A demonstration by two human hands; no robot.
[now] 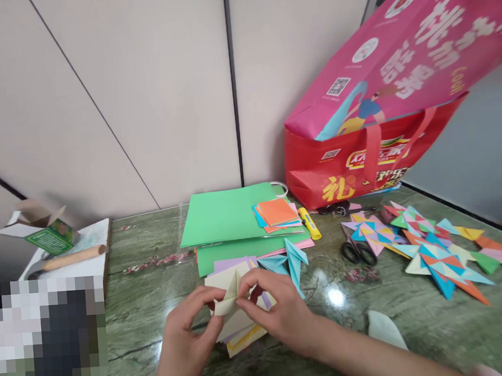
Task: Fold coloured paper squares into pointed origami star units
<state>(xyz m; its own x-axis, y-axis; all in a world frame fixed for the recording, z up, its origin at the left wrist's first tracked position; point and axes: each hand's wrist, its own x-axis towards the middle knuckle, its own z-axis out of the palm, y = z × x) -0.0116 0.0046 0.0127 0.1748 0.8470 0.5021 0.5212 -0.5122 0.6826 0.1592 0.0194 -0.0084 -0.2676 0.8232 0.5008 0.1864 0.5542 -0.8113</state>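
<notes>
Between my two hands is a small folded piece of cream paper, its point turned up. My left hand pinches its left edge between thumb and fingers. On the other side my right hand grips it with thumb and forefinger. Below and behind them lies a loose pile of cream, purple and yellow paper sheets, partly hidden by the hands. Light-blue folded paper pieces rest just beyond my right hand.
Green card sheets lie behind, with small orange and blue squares on top. A yellow glue stick, black scissors and multicoloured paper stars are to the right. A red bag stands against the wall; an open box is left.
</notes>
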